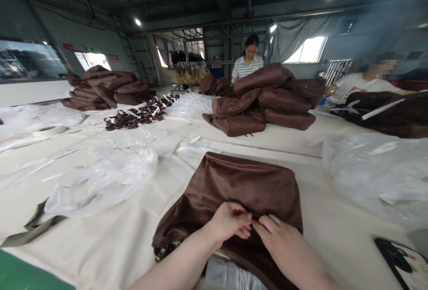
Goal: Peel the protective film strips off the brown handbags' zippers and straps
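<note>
A dark brown leather-look bag [247, 178] lies on the pale table cover in front of me, with a short zip line on its upper face. My left hand [227, 222] rests over the middle of the bag. Its thumb and forefinger are pinched together, with a tiny pale bit between them that is too small to name. Close beside it, my right hand [279, 236] has its fingers bent and closed on the bag's material, fingertips almost touching the left ones. Grey-white stuffing [230, 274] shows at the bag's near opening, partly hidden by my forearms.
More brown bags [264, 103] are piled across the table, and another heap [107, 87] stands far left beside brown straps [140, 112]. Clear plastic [110, 174] lies left, more plastic [377, 178] right. A phone [401, 261] lies near right. Two people work beyond.
</note>
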Available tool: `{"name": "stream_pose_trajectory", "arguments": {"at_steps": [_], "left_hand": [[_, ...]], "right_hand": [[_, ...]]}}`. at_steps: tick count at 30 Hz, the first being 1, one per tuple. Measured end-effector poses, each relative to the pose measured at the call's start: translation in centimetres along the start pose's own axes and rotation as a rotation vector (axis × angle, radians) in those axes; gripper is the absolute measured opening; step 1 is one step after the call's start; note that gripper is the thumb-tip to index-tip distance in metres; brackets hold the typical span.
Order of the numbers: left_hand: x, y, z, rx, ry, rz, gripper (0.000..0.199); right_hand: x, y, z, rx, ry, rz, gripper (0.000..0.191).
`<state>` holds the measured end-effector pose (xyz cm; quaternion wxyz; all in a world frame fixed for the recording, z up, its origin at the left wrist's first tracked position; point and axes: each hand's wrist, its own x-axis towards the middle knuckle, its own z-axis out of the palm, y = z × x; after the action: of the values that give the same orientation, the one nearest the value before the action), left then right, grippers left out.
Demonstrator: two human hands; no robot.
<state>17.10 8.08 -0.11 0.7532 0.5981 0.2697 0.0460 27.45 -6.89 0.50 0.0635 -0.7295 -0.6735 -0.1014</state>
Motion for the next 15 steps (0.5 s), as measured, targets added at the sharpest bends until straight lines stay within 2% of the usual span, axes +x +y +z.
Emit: {"name": "stream_pose_trajectory", "arguments": {"at_steps": [5,8,11,13,15], "left_hand": [[0.3,-0.5,0.0,0.141,0.065,-0.024,0.032],[0.2,-0.4,0.3,0.241,0.076,-0.037,0.021],[0.0,-0.3,0.7,0.358,0.097,-0.036,0.015],[0.0,-0.4,0.7,0.437,0.071,-0.001,0.017],[0.4,-0.8,0.2,0.519,0.041,0.041,0.02]], "right_hand": [[0.3,-0.3,-0.4,0.1,-0.013,0.065,0.033],[-1.1,-0.2,-1.4,0.202,0.027,0.148,0.028],[-4.7,0.4,-3.5,0.215,0.114,0.238,0.028],[-8.1,1.3,-5.3,0.191,0.196,0.303,0.027],[-12.2,3.0,-7.1,0.103,0.307,0.436,0.023]]}}
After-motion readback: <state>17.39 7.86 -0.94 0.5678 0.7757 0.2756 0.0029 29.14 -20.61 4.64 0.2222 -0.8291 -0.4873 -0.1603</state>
